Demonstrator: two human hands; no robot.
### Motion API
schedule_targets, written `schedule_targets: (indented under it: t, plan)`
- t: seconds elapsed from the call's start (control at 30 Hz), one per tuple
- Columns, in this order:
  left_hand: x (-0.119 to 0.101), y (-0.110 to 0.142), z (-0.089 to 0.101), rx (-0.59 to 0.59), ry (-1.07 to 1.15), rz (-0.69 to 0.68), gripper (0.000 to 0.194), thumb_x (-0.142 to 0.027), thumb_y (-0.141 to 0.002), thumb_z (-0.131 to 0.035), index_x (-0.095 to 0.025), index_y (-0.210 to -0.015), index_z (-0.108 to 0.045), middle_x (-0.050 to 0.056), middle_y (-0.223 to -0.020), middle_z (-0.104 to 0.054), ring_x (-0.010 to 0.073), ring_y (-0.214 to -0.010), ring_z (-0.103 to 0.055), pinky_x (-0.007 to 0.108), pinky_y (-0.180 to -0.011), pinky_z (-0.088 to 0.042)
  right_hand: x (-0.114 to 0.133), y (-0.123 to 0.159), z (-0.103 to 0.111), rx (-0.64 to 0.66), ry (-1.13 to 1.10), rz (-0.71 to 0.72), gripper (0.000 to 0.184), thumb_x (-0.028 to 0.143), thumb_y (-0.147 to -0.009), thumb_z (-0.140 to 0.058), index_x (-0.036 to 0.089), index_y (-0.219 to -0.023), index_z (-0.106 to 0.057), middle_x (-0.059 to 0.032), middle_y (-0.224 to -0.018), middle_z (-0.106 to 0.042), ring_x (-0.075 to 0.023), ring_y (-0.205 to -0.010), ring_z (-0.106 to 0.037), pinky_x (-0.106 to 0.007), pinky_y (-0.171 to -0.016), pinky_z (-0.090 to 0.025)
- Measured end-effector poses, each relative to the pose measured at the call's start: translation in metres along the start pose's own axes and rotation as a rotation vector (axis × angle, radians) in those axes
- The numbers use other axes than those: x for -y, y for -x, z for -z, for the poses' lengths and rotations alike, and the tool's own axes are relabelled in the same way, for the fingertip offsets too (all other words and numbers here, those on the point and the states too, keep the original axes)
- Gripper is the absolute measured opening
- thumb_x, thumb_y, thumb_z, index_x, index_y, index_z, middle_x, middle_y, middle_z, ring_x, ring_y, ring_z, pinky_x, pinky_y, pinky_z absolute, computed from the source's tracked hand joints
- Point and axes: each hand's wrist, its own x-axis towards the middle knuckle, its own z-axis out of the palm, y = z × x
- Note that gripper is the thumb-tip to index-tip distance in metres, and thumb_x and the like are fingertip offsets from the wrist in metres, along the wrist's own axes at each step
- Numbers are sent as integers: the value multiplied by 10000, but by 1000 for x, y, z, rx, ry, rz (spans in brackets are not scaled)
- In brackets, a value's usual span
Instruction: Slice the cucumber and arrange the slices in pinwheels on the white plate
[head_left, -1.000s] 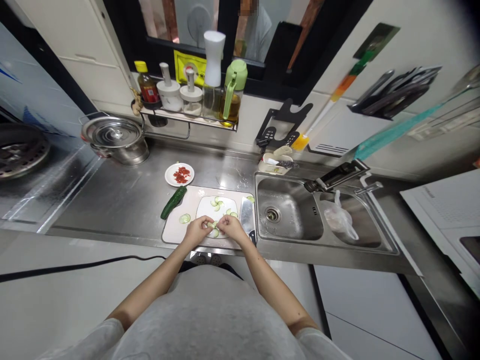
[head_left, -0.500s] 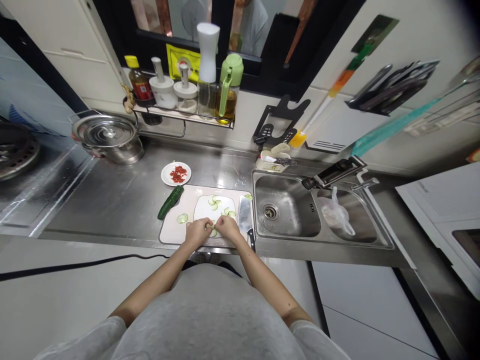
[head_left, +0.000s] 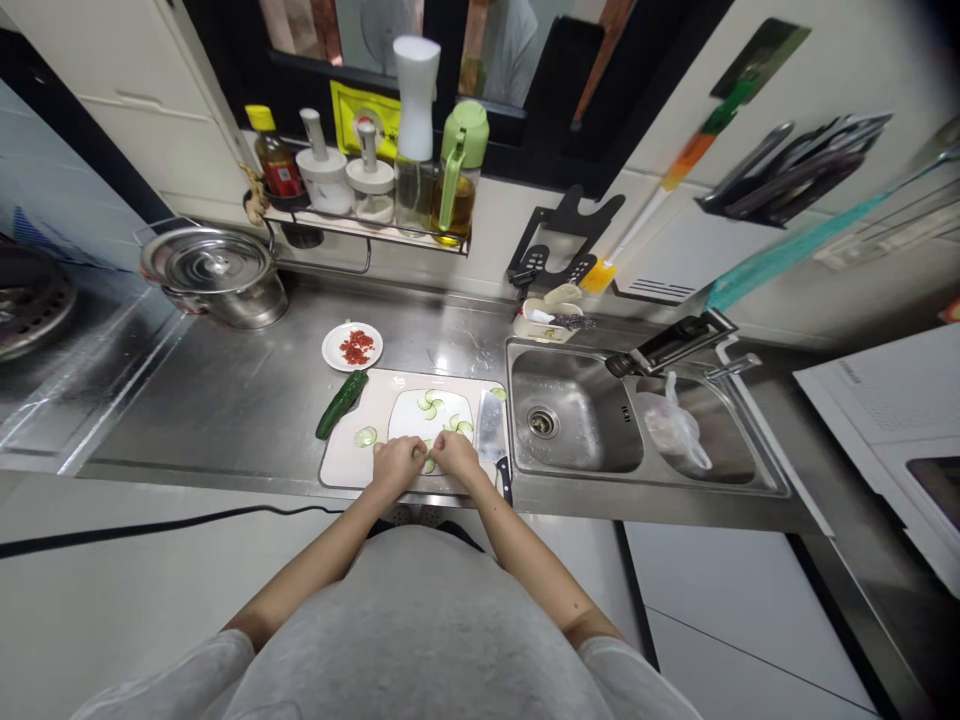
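Note:
A white square plate [head_left: 405,412] rests on a pale cutting board [head_left: 346,462]. Thin cucumber slices [head_left: 430,404] form curved groups on the plate. Over its near edge, my left hand [head_left: 397,464] and my right hand [head_left: 456,456] are close together, fingertips pinched on a cucumber slice between them; the fingers partly hide it. More cut slices [head_left: 366,437] lie on the board left of the plate. To the right, a cleaver [head_left: 490,428] lies flat, its black handle towards me beside my right wrist. A dark green cucumber [head_left: 341,404] rests across the board's left edge.
Behind the board stands a small white dish [head_left: 329,348] of chopped red pieces. The sink [head_left: 577,462] opens on the right, a plastic bag [head_left: 673,428] in its second basin. A lidded steel pot [head_left: 251,300] is at back left, below a rack of condiment bottles [head_left: 279,168].
The camera view has shifted slightly. My hands stay at nearly the same spot over the plate, with only tiny finger movement.

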Motion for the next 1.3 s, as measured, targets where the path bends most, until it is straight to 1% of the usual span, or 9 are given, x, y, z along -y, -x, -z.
schedule_targets:
  t: [0.13, 0.33, 0.47, 0.63, 0.77, 0.97, 1.1, 1.3]
  plan:
    - [2, -2, -3, -4, -33, 8, 176, -284, -808, -535, -257, -875, -696, 39, -961, -708, 244, -971, -584, 368, -851, -320, 1, -1, -1, -11, 55, -18, 83, 210, -731, -613, 217, -806, -649, -48, -876, -686, -176, -791, -594, -236, -582, -323]
    - [5, -2, -7, -36, -72, 7, 182, -317, -815, -562, -260, -924, -697, 71, -1029, -647, 266, -1040, -525, 376, -862, -326, 3, 1, -1, -36, 102, -16, 114, 201, -741, -610, 226, -850, -631, -50, -916, -680, -188, -839, -601, -247, -601, -336]
    - [5, -4, -7, -24, -59, 4, 175, -322, -827, -564, -253, -925, -692, 71, -1021, -633, 262, -1033, -518, 376, -869, -319, 6, 4, 1, -49, 104, -12, 132, 194, -743, -609, 219, -873, -613, -53, -914, -670, -186, -833, -595, -246, -590, -326]
    - [3, -5, -6, -8, -42, 0, 159, -319, -839, -560, -252, -904, -688, 58, -988, -647, 257, -1006, -532, 389, -878, -303, 8, 7, 2, -32, 99, 6, 99, 200, -761, -593, 210, -859, -607, -58, -906, -672, -186, -826, -595, -246, -577, -314]
    - [1, -4, -5, -3, -39, 6, 163, -323, -843, -551, -246, -888, -687, 60, -985, -658, 254, -999, -541, 385, -875, -302, 7, 10, 4, -34, 124, 15, 92, 202, -794, -570, 209, -872, -617, -71, -928, -676, -190, -843, -603, -252, -598, -334]
    - [-1, -4, -2, 16, -68, 18, 169, -322, -840, -544, -248, -899, -684, 49, -1004, -665, 245, -1012, -540, 380, -877, -310, 4, 17, 8, -34, 289, -6, 187, 268, -843, -572, 200, -1012, -614, -93, -1036, -656, -208, -955, -611, -268, -700, -385]
    - [-2, -4, -2, 22, -87, 18, 189, -327, -852, -523, -254, -920, -684, 42, -1022, -667, 233, -1011, -541, 383, -878, -317, 4, 20, 9, -16, 360, 1, 212, 222, -871, -518, 192, -1058, -614, -101, -1077, -646, -208, -994, -605, -274, -735, -394]
    - [0, -5, -4, 35, -109, 16, 199, -332, -856, -521, -252, -932, -687, 45, -1034, -666, 231, -1008, -539, 379, -880, -320, 4, 24, 10, -15, 367, 33, 267, 168, -887, -456, 198, -1097, -618, -102, -1096, -644, -197, -981, -600, -274, -743, -393]
